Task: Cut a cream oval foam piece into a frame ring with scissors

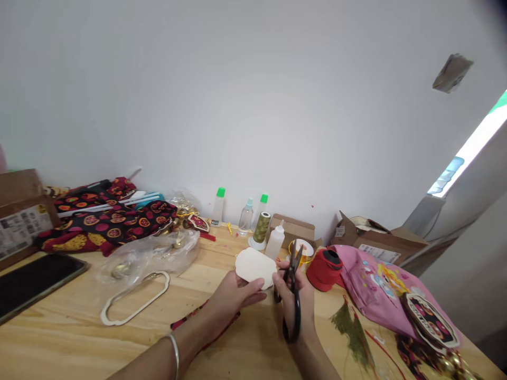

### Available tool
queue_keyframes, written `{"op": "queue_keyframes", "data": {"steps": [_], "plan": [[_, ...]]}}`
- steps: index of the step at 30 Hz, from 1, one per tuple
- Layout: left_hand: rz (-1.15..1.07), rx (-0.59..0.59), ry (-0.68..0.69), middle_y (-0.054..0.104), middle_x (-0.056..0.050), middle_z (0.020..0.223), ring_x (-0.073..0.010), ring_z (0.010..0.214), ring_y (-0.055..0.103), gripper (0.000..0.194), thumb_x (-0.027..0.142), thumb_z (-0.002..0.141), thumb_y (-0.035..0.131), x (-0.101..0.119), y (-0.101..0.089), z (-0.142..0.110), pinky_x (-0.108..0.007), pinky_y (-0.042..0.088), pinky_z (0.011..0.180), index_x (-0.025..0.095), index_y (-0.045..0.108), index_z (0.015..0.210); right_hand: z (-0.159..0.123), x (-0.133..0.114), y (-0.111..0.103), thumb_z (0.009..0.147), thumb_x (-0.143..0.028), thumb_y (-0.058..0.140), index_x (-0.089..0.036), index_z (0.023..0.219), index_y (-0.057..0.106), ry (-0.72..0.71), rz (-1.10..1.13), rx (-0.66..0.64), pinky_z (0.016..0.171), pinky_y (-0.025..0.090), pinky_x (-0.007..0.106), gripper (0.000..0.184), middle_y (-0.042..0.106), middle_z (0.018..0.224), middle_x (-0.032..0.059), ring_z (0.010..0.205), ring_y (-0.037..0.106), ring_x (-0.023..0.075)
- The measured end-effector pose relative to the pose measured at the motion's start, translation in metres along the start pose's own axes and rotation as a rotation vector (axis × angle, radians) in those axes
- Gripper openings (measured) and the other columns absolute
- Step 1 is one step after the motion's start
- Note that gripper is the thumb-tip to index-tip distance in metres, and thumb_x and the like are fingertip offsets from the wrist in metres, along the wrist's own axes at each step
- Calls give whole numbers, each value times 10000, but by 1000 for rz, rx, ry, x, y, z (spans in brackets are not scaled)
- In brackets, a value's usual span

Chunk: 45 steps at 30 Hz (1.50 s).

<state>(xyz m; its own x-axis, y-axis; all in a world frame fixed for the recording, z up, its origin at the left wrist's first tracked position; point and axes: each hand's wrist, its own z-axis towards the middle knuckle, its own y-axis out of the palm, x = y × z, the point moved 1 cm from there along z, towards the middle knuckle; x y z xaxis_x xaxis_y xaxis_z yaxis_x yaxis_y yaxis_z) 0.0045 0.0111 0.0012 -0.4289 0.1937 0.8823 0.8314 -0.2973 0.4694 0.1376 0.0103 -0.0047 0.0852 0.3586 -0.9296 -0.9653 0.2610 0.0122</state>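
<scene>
A cream, scallop-edged flat piece [253, 265] is held up over the middle of the table. My left hand [233, 295] grips its lower left, thumb on its face. In my right hand [304, 301] is a pair of black-handled scissors [292, 279], blades pointing up; its thumb and fingertips also meet the piece's right edge. Beneath my left forearm lies a strip of dark red patterned cloth [190, 318], partly hidden. To the left rests a cream scalloped frame [137, 301] with an open middle.
Behind my hands stand a squeeze bottle [274, 241], an olive thread spool [262, 228] and a spray bottle [245, 217]. Red thread [325, 269], a pink bag [380, 287] and a green tassel [352, 327] are rightward. Patterned fabric [114, 221], plastic bag [150, 256] and phone [39, 282] are leftward.
</scene>
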Motion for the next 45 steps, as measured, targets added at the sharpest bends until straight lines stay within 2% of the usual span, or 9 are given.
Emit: {"op": "queue_keyframes", "data": {"steps": [3, 7, 10, 15, 21, 26, 32, 41, 45], "plan": [[-34, 47, 23, 644, -104, 986, -211, 877, 595, 343, 217, 666, 620, 0, 0, 1, -299, 480, 724, 146, 569, 998, 2, 1, -3, 687, -268, 533, -150, 897, 546, -143, -237, -74, 531, 406, 228, 241, 550, 650, -2, 550, 502, 119], [-70, 206, 113, 643, -110, 980, -213, 835, 615, 355, 184, 670, 618, 10, -7, 4, -270, 507, 657, 143, 553, 1017, 6, 0, -14, 676, -213, 518, -167, 939, 549, -376, -609, -101, 624, 403, 268, 269, 559, 774, 37, 669, 496, 153], [-51, 283, 155, 651, -111, 952, -213, 810, 624, 355, 166, 659, 627, 15, -11, 4, -248, 516, 608, 132, 559, 1005, 8, -3, -16, 638, -149, 506, -170, 930, 548, -424, -806, -140, 658, 390, 281, 295, 528, 776, 42, 742, 478, 178], [-24, 285, 159, 671, -109, 891, -204, 737, 639, 326, 140, 637, 640, 13, -13, 3, -265, 531, 597, 108, 581, 955, 7, -1, -11, 608, -119, 502, -166, 891, 567, -448, -1044, -175, 651, 366, 272, 294, 498, 762, 46, 739, 448, 185], [4, 324, 175, 674, -119, 889, -206, 713, 647, 338, 118, 633, 637, 13, -17, 3, -270, 534, 594, 100, 571, 964, 6, 3, -13, 622, -122, 494, -173, 885, 573, -412, -1116, -175, 640, 357, 257, 280, 497, 750, 46, 728, 453, 182], [5, 339, 137, 670, -153, 891, -221, 702, 650, 260, 98, 621, 643, 15, -17, 3, -268, 535, 569, 66, 595, 875, 6, 7, -11, 619, -125, 491, -190, 865, 569, -361, -1088, -212, 644, 363, 243, 266, 508, 754, 37, 729, 477, 174], [4, 374, 87, 679, -165, 838, -216, 657, 655, 271, 69, 619, 639, 9, -22, 5, -245, 529, 509, 51, 574, 882, 7, 14, -13, 624, -142, 475, -210, 847, 567, -251, -1041, -229, 598, 369, 227, 251, 516, 711, 15, 676, 505, 157], [12, 384, 58, 686, -165, 775, -209, 615, 655, 236, 40, 624, 622, 8, -20, 4, -246, 532, 502, 32, 578, 855, 6, 14, -12, 637, -167, 471, -221, 823, 567, -235, -1065, -263, 594, 365, 237, 217, 541, 711, 19, 679, 519, 168], [6, 422, 82, 680, -166, 816, -201, 621, 656, 246, 43, 638, 610, 12, -20, 3, -242, 531, 512, 39, 560, 878, 5, 14, -14, 630, -162, 467, -211, 829, 560, -209, -1043, -258, 586, 367, 236, 225, 543, 718, 22, 672, 519, 169]]}}
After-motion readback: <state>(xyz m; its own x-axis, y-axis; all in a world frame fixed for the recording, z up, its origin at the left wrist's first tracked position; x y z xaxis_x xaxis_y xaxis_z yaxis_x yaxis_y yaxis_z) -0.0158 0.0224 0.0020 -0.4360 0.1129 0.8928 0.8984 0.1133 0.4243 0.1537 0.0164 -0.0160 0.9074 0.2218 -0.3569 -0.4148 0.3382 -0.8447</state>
